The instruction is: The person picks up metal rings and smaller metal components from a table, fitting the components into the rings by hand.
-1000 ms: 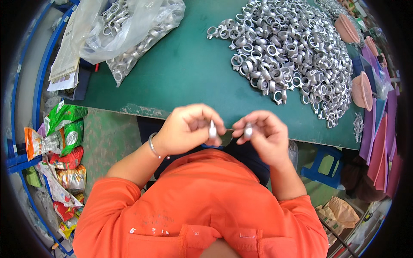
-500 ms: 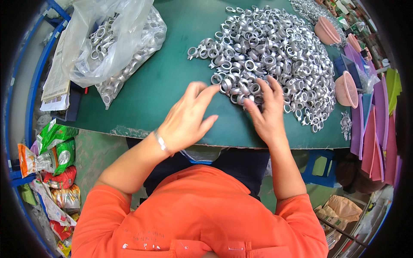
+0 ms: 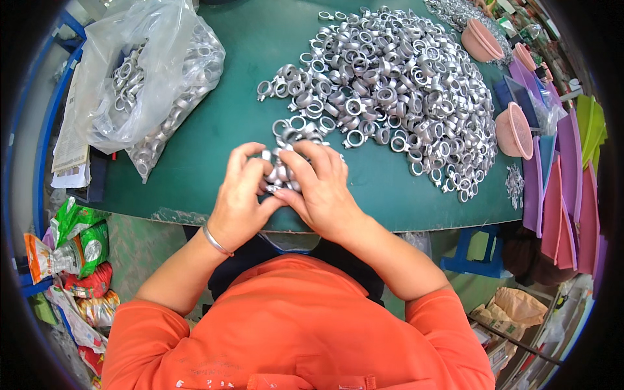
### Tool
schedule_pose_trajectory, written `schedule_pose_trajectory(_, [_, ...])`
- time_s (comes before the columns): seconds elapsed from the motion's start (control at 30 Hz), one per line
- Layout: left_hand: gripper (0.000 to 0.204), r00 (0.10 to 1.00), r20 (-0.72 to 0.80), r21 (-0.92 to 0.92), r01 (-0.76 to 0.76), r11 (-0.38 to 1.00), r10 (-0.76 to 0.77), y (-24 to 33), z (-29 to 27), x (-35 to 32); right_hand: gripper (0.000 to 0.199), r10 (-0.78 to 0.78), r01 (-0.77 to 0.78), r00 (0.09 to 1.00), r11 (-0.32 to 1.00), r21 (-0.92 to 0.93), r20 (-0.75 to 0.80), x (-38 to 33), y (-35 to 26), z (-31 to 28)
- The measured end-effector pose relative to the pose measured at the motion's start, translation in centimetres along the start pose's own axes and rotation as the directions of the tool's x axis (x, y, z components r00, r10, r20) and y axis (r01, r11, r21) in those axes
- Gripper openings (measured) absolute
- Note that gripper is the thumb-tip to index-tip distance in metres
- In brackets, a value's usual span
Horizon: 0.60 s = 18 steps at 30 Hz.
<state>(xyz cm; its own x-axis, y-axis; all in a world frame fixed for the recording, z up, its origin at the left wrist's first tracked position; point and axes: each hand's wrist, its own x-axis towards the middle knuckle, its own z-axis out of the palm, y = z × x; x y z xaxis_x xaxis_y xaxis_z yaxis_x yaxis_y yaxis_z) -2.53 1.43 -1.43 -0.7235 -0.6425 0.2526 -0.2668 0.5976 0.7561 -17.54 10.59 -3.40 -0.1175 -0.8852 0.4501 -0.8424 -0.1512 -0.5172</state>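
Close to the table's near edge, my left hand (image 3: 239, 194) and my right hand (image 3: 323, 190) curl toward each other around a small cluster of silver metal rings (image 3: 279, 172). Each ring has a small lug on its side. My left fingers are bent against the cluster's left side. On the other side, my right fingers press on it from above, with the thumb reaching toward my left thumb. Fingers hide part of the cluster. More loose rings trail from it toward a large pile of the same rings (image 3: 409, 91) at the far right.
A clear plastic bag of rings (image 3: 188, 104) lies at the left of the green table (image 3: 240, 97). Pink baskets (image 3: 515, 130), purple and pink panels (image 3: 559, 214) and a few small metal parts (image 3: 514, 185) line the right side. Colourful packets (image 3: 91, 279) sit at lower left.
Both hands have come together nearer the table edge. My right hand has moved left from the pile, and a batch of rings now lies apart from it between my hands.
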Motion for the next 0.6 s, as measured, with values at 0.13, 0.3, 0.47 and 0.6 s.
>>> schedule_pose_trajectory(0.13, [0.033,0.996,-0.075,-0.039,0.050,0.998,-0.052,0.2,-0.3,-0.8,0.047,0.018,-0.016,0.983,1.000,0.013,-0.183,1.5,2.3,-2.6])
schedule_pose_trajectory(0.3, [0.027,0.986,-0.151,0.049,-0.059,0.997,0.066,-0.3,0.1,-2.0,0.019,0.207,-0.337,0.936,0.755,-0.563,-0.283,0.1,6.9,-6.4])
schedule_pose_trajectory(0.47, [0.018,0.983,-0.182,-0.106,-0.017,0.994,-0.002,0.2,0.9,-1.6,0.017,0.139,-0.198,0.978,0.863,-0.465,-0.158,-0.4,5.4,-5.3])
schedule_pose_trajectory(0.6, [0.017,0.986,-0.165,-0.126,-0.011,0.992,-0.010,0.2,0.6,-1.4,0.012,0.176,-0.188,0.982,0.954,-0.232,-0.075,-2.0,2.2,-4.9])
